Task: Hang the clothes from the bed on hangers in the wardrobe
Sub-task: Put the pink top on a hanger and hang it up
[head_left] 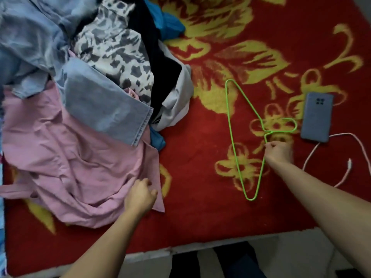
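Left hand (140, 194) on the pink garment (76, 167), fingers curled, gripping its edge near the bed's front. Right hand (278, 152) pinching the green wire hanger (232, 141) just below the hook, flat on the red blanket (200, 207), beside a phone (317, 117).
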### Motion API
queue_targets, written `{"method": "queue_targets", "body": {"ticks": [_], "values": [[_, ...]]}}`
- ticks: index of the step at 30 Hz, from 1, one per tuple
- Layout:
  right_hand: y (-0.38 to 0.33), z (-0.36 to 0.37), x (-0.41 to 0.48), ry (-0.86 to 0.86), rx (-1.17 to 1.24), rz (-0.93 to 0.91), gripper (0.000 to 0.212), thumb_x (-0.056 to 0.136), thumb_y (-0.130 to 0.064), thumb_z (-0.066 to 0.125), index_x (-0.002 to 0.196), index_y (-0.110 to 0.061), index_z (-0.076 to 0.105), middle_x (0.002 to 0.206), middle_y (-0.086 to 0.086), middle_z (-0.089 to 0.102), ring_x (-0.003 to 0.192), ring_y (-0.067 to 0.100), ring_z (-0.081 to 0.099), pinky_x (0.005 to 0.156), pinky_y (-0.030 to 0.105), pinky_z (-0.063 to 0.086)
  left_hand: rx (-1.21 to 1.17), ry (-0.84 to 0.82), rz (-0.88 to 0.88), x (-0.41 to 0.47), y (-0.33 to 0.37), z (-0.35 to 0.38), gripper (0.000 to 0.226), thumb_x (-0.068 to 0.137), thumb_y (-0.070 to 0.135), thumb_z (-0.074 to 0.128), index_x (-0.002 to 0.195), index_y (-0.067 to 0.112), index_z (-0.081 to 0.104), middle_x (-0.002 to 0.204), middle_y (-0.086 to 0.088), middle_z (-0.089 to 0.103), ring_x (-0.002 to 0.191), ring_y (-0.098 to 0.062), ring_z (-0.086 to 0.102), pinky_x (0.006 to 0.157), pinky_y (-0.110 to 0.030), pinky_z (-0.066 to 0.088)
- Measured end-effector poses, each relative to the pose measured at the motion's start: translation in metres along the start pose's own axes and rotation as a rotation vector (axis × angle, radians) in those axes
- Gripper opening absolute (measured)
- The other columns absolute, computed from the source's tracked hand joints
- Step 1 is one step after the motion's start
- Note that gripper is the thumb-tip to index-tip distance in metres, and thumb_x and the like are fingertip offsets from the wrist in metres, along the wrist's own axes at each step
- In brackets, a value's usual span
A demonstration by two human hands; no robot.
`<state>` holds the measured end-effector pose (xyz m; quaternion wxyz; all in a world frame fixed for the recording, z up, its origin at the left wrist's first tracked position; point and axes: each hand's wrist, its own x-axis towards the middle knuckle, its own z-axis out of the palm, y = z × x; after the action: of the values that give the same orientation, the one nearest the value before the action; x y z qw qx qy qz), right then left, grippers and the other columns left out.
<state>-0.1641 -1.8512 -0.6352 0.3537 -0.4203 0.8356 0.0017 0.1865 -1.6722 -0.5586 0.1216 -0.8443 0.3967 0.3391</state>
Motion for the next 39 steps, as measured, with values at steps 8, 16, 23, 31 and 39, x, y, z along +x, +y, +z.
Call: {"method": "queue_targets", "body": {"ticks": [8, 16, 23, 31, 39], "values": [[-0.046, 0.027, -0.086, 0.068, -0.146, -0.527, 0.038, 0.090, -0.020, 0.056, 0.128, -0.017, 0.057, 0.126, 0.010, 0.054, 0.120, 0.031, 0.047, 0.093, 0.042, 0.043, 0.100, 0.087, -0.224, 0.021, -0.078, 0.010, 0.057, 0.075, 0.040, 0.071, 0.121, 0.013, 0.051, 0.121, -0.016, 0.050, 0.117, -0.036, 0.047, 0.091, -0.046, 0.041], [-0.090, 0.195, -0.207, -0.173, -0.482, -1.189, 0.068, 0.069, -0.015, 0.070, 0.134, -0.022, 0.052, 0.128, 0.007, 0.055, 0.114, 0.029, 0.054, 0.075, 0.042, 0.056, -0.354, 0.405, -0.051, 0.015, -0.142, 0.040, 0.046, 0.076, 0.032, 0.023, 0.089, 0.002, 0.056, 0.082, -0.030, 0.061, 0.079, -0.047, 0.057, 0.066, -0.046, 0.038], [-0.104, 0.270, -0.273, -0.199, -0.556, -1.166, 0.008, 0.082, -0.022, 0.062, 0.085, -0.015, 0.066, 0.092, 0.006, 0.063, 0.091, 0.033, 0.061, 0.064, 0.041, 0.052, -0.564, 0.390, -0.109, -0.024, -0.244, 0.025, 0.020, 0.083, 0.033, 0.034, 0.070, 0.019, 0.040, 0.078, -0.021, 0.061, 0.077, -0.043, 0.055, 0.063, -0.043, 0.041], [-0.101, 0.250, -0.323, -0.153, -0.595, -1.154, 0.033, 0.076, -0.017, 0.068, 0.109, -0.017, 0.065, 0.108, 0.002, 0.058, 0.102, 0.027, 0.058, 0.066, 0.037, 0.054, -0.137, 0.424, -0.164, -0.031, -0.336, 0.038, 0.038, 0.068, 0.006, 0.070, 0.105, 0.005, 0.061, 0.102, -0.023, 0.062, 0.097, -0.042, 0.057, 0.082, -0.055, 0.047], [-0.214, 0.318, -0.315, -0.118, -1.033, -1.537, 0.052, 0.089, -0.017, 0.045, 0.141, -0.024, 0.043, 0.155, 0.006, 0.029, 0.144, 0.026, 0.023, 0.100, 0.046, 0.039, -0.025, 0.413, 0.122, 0.003, -0.288, 0.079, 0.062, 0.054, 0.042, 0.084, 0.108, 0.018, 0.066, 0.116, -0.007, 0.058, 0.107, -0.029, 0.055, 0.084, -0.046, 0.047]]}}
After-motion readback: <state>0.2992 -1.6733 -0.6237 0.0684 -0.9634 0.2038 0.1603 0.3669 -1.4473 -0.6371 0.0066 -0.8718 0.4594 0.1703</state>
